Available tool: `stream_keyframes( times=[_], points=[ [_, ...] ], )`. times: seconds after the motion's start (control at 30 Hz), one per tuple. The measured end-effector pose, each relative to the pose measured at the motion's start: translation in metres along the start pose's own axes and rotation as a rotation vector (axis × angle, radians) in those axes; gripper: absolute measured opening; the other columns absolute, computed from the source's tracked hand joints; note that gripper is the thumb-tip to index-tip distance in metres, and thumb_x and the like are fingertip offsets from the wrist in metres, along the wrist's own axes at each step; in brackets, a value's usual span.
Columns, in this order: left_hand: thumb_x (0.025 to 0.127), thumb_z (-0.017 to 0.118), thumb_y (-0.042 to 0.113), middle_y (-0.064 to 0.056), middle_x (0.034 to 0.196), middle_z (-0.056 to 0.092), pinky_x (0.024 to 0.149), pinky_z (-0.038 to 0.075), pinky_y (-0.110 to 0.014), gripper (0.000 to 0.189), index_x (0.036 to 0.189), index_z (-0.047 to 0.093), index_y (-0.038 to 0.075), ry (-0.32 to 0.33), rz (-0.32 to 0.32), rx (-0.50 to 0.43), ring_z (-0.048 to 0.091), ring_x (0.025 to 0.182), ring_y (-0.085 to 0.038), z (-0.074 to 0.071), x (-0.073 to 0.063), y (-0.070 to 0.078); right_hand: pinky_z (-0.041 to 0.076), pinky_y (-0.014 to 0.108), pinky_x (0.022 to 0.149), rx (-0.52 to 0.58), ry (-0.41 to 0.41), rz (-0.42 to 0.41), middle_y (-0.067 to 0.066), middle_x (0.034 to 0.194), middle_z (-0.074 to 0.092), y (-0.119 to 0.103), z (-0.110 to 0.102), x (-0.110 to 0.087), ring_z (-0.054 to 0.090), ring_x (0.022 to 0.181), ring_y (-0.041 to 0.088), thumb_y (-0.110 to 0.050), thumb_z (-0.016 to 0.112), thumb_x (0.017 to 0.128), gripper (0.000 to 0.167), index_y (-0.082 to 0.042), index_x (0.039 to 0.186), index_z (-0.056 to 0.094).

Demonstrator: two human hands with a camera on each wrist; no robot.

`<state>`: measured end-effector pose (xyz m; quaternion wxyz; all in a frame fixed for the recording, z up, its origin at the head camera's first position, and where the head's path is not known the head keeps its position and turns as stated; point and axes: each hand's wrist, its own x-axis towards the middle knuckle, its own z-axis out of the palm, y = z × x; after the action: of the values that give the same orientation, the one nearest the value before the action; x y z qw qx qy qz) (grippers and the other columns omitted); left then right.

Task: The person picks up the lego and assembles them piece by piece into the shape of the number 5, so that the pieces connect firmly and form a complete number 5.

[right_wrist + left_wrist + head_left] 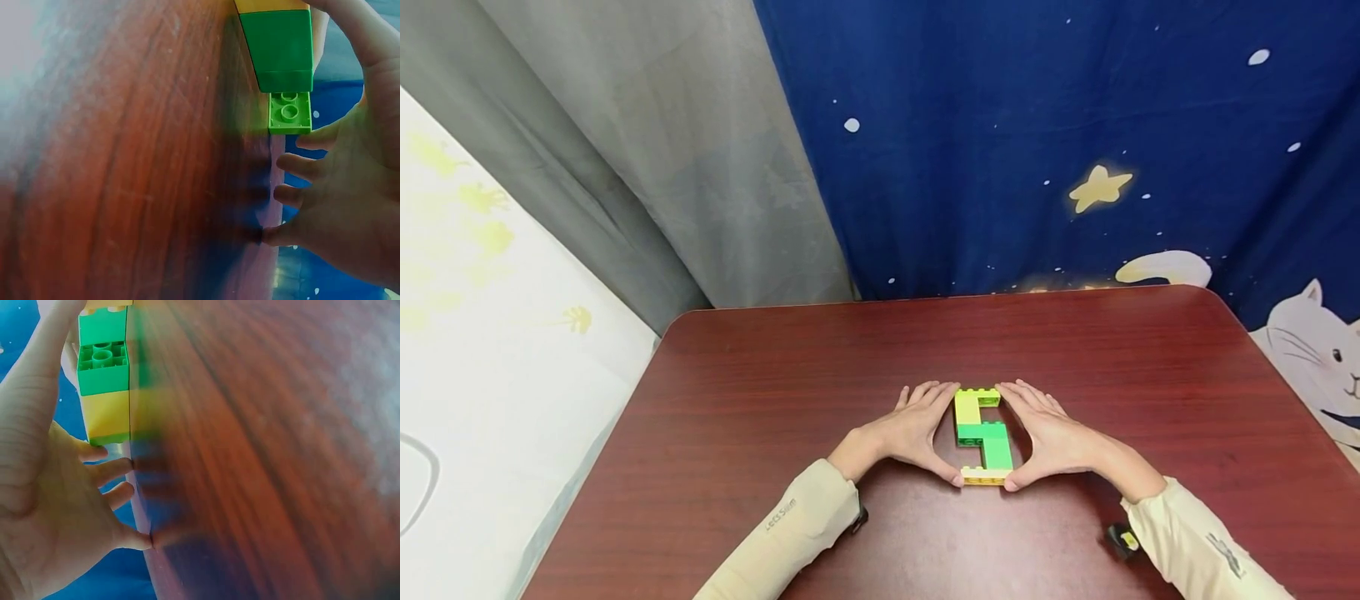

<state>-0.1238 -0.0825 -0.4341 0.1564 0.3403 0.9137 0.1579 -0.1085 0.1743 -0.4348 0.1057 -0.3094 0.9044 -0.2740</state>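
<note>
Toy building bricks joined in a stepped, S-like shape lie on the table between my hands. In the head view a lime brick is at the far end, then a yellow brick, green bricks and a yellow-orange brick nearest me. My left hand frames the left side, its index fingertip at the far corner and thumb at the near corner. Mirroring it, my right hand frames the right side. Both wrist views show spread fingers, with some tips on the tabletop.
The dark red wooden table has rounded far corners. Behind it hang a grey curtain and a blue starry curtain. A white patterned cloth is on the left. Small dark devices sit at the sleeve cuffs.
</note>
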Motion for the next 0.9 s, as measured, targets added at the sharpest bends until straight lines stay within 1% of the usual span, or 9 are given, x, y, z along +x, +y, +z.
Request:
stream_keyframes(
  times=[0.1,0.2,0.27,0.33,0.43,0.53,0.77,0.83,0.9],
  points=[
    [0.056,0.068,0.076,-0.005,0.153,0.014,0.105,0.009,-0.059,0.13,0.15,0.004,0.014,-0.007,-0.008,0.004,0.009,0.138,-0.024,0.001,0.0,0.0,0.018,0.062,0.101,0.03,0.025,0.023,0.023,0.146,0.021,0.003,-0.001,-0.003,0.016,0.134,0.041,-0.063,0.077,0.058,0.122,0.002,0.144,0.019],
    [0.055,0.067,0.077,-0.004,0.153,0.014,0.105,0.009,-0.059,0.13,0.15,0.004,0.014,-0.005,-0.016,0.01,0.011,0.138,-0.024,0.002,0.001,0.001,0.021,0.059,0.101,0.022,0.072,0.083,0.022,0.147,0.021,0.005,-0.006,-0.01,0.021,0.133,0.039,-0.062,0.069,0.07,0.111,0.0,0.146,0.016],
    [0.055,0.066,0.078,-0.005,0.153,0.015,0.105,0.01,-0.06,0.13,0.15,0.004,0.014,0.005,-0.018,0.017,0.011,0.138,-0.024,0.003,0.002,0.003,0.02,0.059,0.101,-0.064,0.137,0.084,0.019,0.147,0.025,0.007,-0.009,-0.016,0.022,0.134,0.037,-0.061,0.063,0.077,0.101,-0.002,0.147,0.019],
    [0.055,0.066,0.078,-0.006,0.153,0.015,0.104,0.011,-0.06,0.13,0.15,0.005,0.013,0.012,-0.019,0.025,0.011,0.138,-0.023,0.003,0.002,0.003,0.013,0.061,0.103,-0.201,0.205,0.039,0.014,0.148,0.027,0.008,-0.011,-0.021,0.018,0.136,0.035,-0.06,0.06,0.08,0.093,-0.007,0.147,0.023],
    [0.055,0.065,0.079,-0.008,0.153,0.014,0.104,0.012,-0.06,0.131,0.15,0.005,0.013,0.012,-0.023,0.039,0.011,0.138,-0.023,0.004,0.001,0.004,0.004,0.061,0.104,-0.418,0.307,-0.079,0.007,0.15,0.025,0.008,-0.009,-0.029,0.01,0.138,0.033,-0.061,0.059,0.079,0.088,-0.014,0.146,0.029],
    [0.054,0.065,0.079,-0.009,0.153,0.012,0.105,0.011,-0.06,0.132,0.15,0.002,0.014,0.001,-0.027,0.04,0.009,0.139,-0.024,0.004,0.001,0.004,-0.001,0.061,0.104,-0.526,0.343,-0.169,0.006,0.153,0.017,0.007,-0.006,-0.036,0.009,0.138,0.034,-0.065,0.059,0.074,0.093,-0.015,0.147,0.029],
    [0.055,0.066,0.078,-0.006,0.155,0.0,0.106,0.006,-0.058,0.134,0.149,-0.009,0.02,-0.03,-0.076,-0.033,-0.002,0.14,-0.025,0.001,-0.002,-0.001,0.003,0.064,0.102,-0.591,0.343,-0.227,0.011,0.152,0.017,0.007,-0.003,-0.046,0.014,0.137,0.037,-0.073,0.058,0.068,0.102,-0.011,0.145,0.032],
    [0.057,0.065,0.078,-0.007,0.155,-0.003,0.106,0.006,-0.057,0.131,0.148,-0.011,0.022,0.0,-0.087,-0.013,-0.004,0.14,-0.025,-0.002,-0.007,-0.004,0.003,0.064,0.102,-0.599,0.336,-0.23,0.011,0.152,0.018,0.007,-0.003,-0.047,0.014,0.137,0.036,-0.073,0.057,0.068,0.101,-0.012,0.145,0.033],
    [0.06,0.062,0.078,-0.007,0.155,-0.006,0.107,0.006,-0.056,0.127,0.149,-0.01,0.022,0.062,-0.088,0.06,-0.005,0.14,-0.025,-0.006,-0.016,-0.007,0.003,0.064,0.102,-0.605,0.334,-0.236,0.011,0.152,0.019,0.008,-0.003,-0.048,0.015,0.137,0.036,-0.074,0.057,0.068,0.101,-0.012,0.144,0.034]
  ],
)
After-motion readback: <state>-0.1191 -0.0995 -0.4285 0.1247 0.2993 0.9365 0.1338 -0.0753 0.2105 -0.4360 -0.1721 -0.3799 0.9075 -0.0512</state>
